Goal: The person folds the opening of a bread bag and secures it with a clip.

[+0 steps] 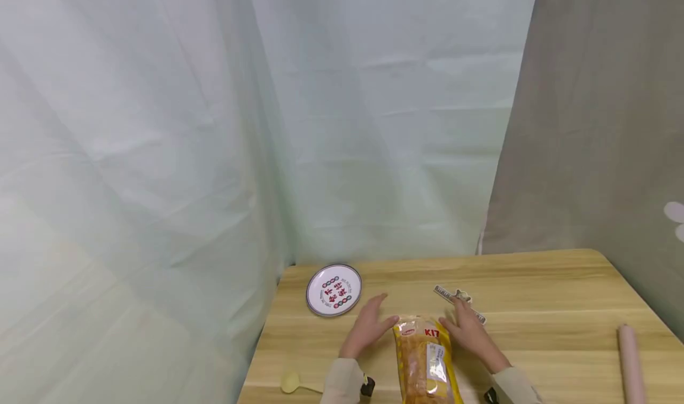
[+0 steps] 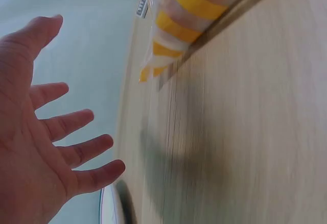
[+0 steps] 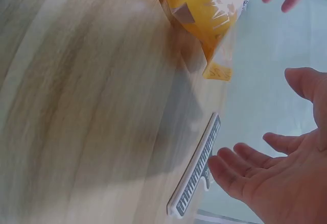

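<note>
A yellow-trimmed clear bag of bread [image 1: 419, 362], with red lettering and a white label, lies on the wooden table in the head view. On its left my left hand [image 1: 369, 327] is held with fingers spread and thumb towards the bag's far corner. The left wrist view shows that hand [image 2: 46, 127] apart from the striped bag edge [image 2: 189, 15], holding nothing. On the bag's other side is my right hand [image 1: 470, 333], its thumb near the far right corner. In the right wrist view this hand [image 3: 286, 168] has loosely bent fingers with nothing in them, apart from the bag [image 3: 209, 15].
A white plate [image 1: 315, 294] with red characters sits at the back left. Beyond my right hand lies a narrow strip with a piano-key pattern [image 3: 196, 170]. A pale yellow spoon [image 1: 290, 382] is at the front left, a pinkish roll [image 1: 632, 362] at the right. Curtains [image 1: 385, 125] hang behind the table.
</note>
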Tool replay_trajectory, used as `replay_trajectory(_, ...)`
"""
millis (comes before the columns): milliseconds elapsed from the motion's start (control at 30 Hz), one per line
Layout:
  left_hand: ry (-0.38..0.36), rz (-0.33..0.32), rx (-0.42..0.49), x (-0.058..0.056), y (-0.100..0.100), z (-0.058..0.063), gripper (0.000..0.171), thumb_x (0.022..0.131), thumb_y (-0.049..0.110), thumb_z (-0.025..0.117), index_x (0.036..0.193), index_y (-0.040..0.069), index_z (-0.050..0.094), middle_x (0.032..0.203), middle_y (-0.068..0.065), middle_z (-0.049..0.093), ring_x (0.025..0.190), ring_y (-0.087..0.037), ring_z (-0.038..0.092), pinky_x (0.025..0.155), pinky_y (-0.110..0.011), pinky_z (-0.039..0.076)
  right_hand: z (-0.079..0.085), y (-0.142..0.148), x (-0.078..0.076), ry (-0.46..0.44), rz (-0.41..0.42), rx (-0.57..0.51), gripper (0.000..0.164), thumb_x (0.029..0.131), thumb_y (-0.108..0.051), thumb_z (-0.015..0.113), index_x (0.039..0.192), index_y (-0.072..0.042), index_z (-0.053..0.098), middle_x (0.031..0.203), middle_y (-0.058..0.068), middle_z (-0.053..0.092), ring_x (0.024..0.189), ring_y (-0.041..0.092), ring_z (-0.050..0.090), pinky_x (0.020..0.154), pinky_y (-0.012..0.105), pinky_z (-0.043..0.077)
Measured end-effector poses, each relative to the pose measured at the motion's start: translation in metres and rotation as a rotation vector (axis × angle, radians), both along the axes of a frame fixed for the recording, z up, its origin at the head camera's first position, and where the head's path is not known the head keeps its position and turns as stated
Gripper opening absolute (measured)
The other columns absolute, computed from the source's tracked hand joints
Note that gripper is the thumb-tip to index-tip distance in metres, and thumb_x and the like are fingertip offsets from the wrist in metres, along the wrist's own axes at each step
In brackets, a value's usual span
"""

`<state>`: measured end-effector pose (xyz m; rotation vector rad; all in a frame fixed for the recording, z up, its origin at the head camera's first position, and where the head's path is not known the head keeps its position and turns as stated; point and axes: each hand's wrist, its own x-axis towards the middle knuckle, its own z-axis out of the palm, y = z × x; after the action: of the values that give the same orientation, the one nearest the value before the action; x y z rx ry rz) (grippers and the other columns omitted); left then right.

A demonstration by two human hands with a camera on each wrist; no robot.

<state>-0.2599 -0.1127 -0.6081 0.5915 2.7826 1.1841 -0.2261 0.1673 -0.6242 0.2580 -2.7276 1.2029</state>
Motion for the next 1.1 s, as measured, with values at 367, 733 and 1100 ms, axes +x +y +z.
replay_trajectory(367, 0.062, -0.039, 0.004, -0.011, 0.021, -0.009, 0.056, 0.096, 0.029, 0.069, 0.139, -0.003, 0.053, 0.135, -0.022, 0.058, 0.123, -0.039, 0.055, 0.104, -0.051, 0.043, -0.013, -0.011, -0.011, -0.015, 0.025, -0.092, 0.055, 0.093, -0.005, 0.069, 0.136, 0.018, 0.044, 0.127, 0.040, 0.052, 0.117, 0.056, 0.051, 0.097, 0.065, 0.042)
replay_trajectory(733, 0.020, -0.102, 0.003, -0.017, 0.045, -0.005, 0.040, 0.094, 0.018, 0.072, 0.128, -0.002, 0.063, 0.122, -0.021, 0.066, 0.113, -0.035, 0.062, 0.094, -0.042, 0.051, -0.016, -0.023, -0.015, -0.032, 0.005, -0.066, 0.044, 0.084, 0.000, 0.073, 0.120, 0.017, 0.056, 0.104, 0.026, 0.061, 0.098, 0.043, 0.061, 0.090, 0.059, 0.048)
replay_trajectory(1100, -0.068, -0.128, -0.072, -0.022, 0.060, -0.003, 0.025, 0.091, 0.009, 0.074, 0.115, 0.002, 0.073, 0.108, -0.013, 0.072, 0.097, -0.020, 0.066, 0.081, -0.028, 0.051, -0.011, -0.032, -0.016, -0.103, 0.012, -0.097, 0.031, 0.077, 0.006, 0.071, 0.107, 0.008, 0.063, 0.080, 0.008, 0.062, 0.073, 0.022, 0.058, 0.066, 0.040, 0.050)
